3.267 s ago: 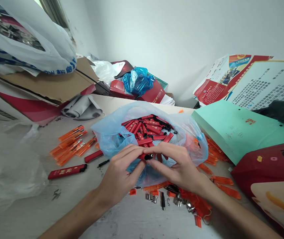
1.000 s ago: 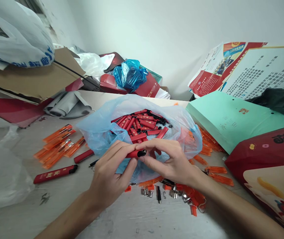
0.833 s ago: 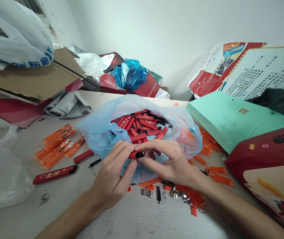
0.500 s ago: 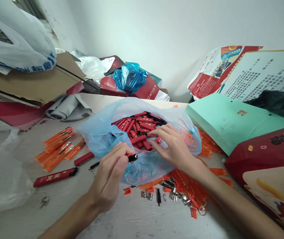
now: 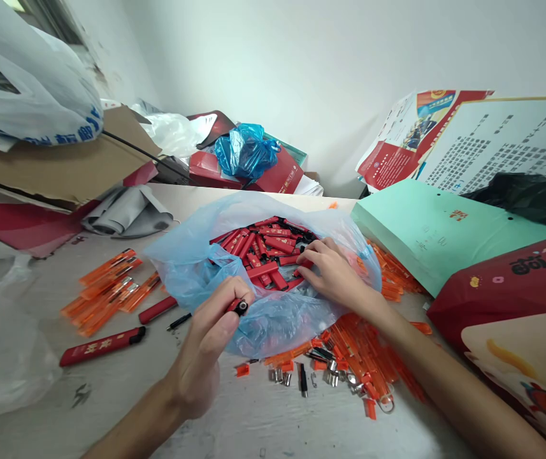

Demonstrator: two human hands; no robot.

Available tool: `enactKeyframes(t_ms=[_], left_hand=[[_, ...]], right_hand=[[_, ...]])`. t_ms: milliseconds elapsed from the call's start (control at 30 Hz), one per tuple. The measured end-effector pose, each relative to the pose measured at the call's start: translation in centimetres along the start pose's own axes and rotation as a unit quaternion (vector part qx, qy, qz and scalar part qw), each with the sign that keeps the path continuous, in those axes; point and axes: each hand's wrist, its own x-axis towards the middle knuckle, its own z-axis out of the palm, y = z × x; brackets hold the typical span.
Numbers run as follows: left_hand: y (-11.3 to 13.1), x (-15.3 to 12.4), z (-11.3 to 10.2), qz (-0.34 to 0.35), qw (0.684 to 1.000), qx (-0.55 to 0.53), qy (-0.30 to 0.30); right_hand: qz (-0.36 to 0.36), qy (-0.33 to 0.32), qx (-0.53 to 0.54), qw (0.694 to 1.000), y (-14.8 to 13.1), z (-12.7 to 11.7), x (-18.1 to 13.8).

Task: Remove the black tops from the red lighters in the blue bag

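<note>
My left hand (image 5: 213, 341) is closed around a red lighter (image 5: 239, 306), with its dark round end pointing outward; most of its body is hidden in the fingers. A pale blue plastic bag (image 5: 277, 322) lies spread wide in front of me, holding a pile of red lighters (image 5: 258, 271) with gold lettering and black ends. Over the bag's right part, my right hand (image 5: 332, 274) has its fingers curled down, thumb and fingertips closing on a red lighter (image 5: 288, 260) in the pile. Left of the bag lie two loose red lighters, one lettered lighter (image 5: 103, 345) nearer me.
Orange translucent pieces (image 5: 105, 293) lie at left; more orange casings (image 5: 356, 347) and small metal parts (image 5: 332, 376) lie before the bag. A green folder (image 5: 435, 233) and red gift bag (image 5: 506, 280) flank the right. Cardboard (image 5: 62, 166) is at left.
My right hand's thumb and fingers have drawn closer together over the pile. The lighter in my left hand has turned, its end facing me more. The view has shifted slightly.
</note>
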Motion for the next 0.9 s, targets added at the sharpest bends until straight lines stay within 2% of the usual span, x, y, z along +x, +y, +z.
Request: enactKeyframes(t_ms=[200, 300, 467, 667, 800, 900], left_hand=[[-0.2, -0.3, -0.1, -0.005, 0.999, -0.012, 0.031], [-0.2, -0.5, 0.0, -0.026, 0.999, -0.011, 0.037], [0.4, -0.2, 0.5, -0.033, 0.998, 0.021, 0.041], [1.8, 0.3, 0.9, -0.048, 0.996, 0.064, 0.045], [1.9, 0.2, 0.7, -0.029, 0.997, 0.069, 0.032], [2.0, 0.1, 0.8, -0.031, 0.996, 0.073, 0.029]], right_hand=[[0.015, -0.064, -0.009, 0.998, 0.5, -0.9, -0.2], [0.017, -0.065, 0.006, 0.998, 0.7, -0.9, -0.1], [-0.022, -0.065, 0.050, 0.996, -0.4, 0.0, 0.6], [0.006, -0.079, -0.001, 0.997, -0.3, 1.4, 3.5], [0.010, -0.063, 0.013, 0.998, 0.8, 1.5, 5.8], [0.016, -0.053, 0.031, 0.998, 1.2, 1.8, 6.3]])
